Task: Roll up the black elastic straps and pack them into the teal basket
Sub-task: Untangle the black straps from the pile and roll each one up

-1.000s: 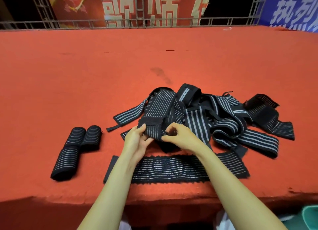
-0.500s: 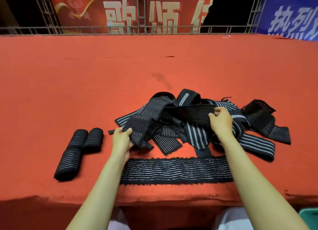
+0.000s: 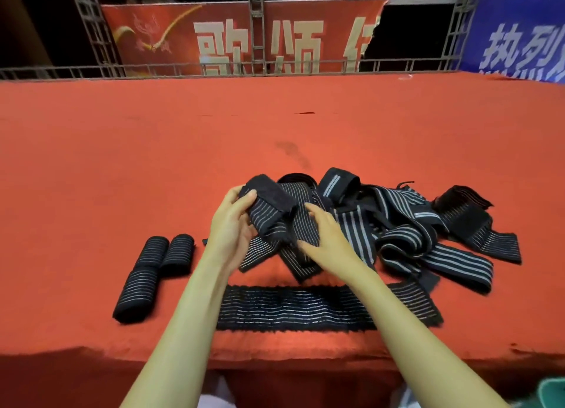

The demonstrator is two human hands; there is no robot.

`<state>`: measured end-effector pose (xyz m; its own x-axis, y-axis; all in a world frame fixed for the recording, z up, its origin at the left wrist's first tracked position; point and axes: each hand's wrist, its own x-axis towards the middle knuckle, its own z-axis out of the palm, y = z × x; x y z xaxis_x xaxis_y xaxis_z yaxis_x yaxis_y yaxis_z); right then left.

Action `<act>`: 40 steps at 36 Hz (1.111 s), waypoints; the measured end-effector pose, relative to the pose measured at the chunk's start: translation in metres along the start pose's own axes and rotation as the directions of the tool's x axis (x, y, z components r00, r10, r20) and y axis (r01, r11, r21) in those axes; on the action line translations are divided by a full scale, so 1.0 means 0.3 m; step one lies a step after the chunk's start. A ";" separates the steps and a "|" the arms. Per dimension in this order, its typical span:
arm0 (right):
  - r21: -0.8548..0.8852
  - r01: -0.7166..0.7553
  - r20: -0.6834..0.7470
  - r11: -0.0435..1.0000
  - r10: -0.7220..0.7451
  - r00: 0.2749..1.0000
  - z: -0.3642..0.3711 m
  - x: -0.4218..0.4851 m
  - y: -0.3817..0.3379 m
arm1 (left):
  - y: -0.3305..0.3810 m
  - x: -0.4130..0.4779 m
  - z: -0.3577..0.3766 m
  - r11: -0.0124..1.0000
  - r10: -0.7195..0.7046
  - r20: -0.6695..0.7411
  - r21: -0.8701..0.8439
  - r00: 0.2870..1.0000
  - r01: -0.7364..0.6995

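A striped black strap (image 3: 270, 215) is held up just above a red-covered table (image 3: 122, 163). Its folded end is gripped by the left hand (image 3: 230, 227), with the fingers curled round it and the thumb laid on top. The strap's other side is clasped by the right hand (image 3: 331, 242) between a spread thumb and forefinger. The remaining fingers are hidden behind the cloth. The strap's loose tail is draped down to the table beneath the hands.

Just to the right, a tangled pile (image 3: 406, 224) of unrolled straps is heaped on the table, touching the held strap. Nearer the front edge, a flat strap (image 3: 305, 308) is laid out lengthwise and is partly crossed by both forearms. Well to the left, three rolls (image 3: 153, 251) are set close together, two side by side at the back and one in front of them.

Only a teal corner of the basket (image 3: 552, 392) is seen, at the bottom right below the table's edge. Its inside is out of view. Behind the table, a metal truss (image 3: 256, 25), a red banner (image 3: 171, 34) and a blue banner (image 3: 519, 40) are seen.
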<state>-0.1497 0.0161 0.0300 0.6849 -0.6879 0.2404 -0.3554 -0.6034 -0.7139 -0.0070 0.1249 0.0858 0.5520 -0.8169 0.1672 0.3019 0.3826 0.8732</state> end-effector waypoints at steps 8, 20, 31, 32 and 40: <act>0.388 0.178 -0.159 0.904 -0.125 0.979 -0.047 0.017 -0.073 | 0.052 -0.016 -0.015 0.970 -0.139 0.106 -0.185 0.985 0.157; 0.432 0.030 -0.288 0.901 0.107 0.952 -0.259 -0.003 -0.120 | 0.008 -0.065 -0.072 0.870 -0.271 0.226 0.473 0.936 0.138; -0.159 -0.102 -0.444 0.982 0.021 0.896 -0.296 -0.020 -0.196 | -0.138 -0.125 0.051 0.766 -0.058 0.037 0.643 0.998 0.021; -0.223 -0.127 -0.439 0.966 0.016 0.898 -0.295 -0.023 -0.206 | -0.151 -0.142 0.071 0.771 -0.014 0.022 0.637 1.000 -0.003; -0.366 -0.128 -0.380 0.922 -0.022 0.925 -0.275 -0.021 -0.247 | -0.240 -0.199 0.190 0.564 0.038 0.129 0.816 0.991 -0.128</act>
<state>-0.1801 0.0319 0.1356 0.3999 -0.7760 0.4878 -0.6478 -0.6158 -0.4485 -0.1059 0.1216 0.0391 0.4580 -0.8506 0.2583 -0.5346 -0.0314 0.8445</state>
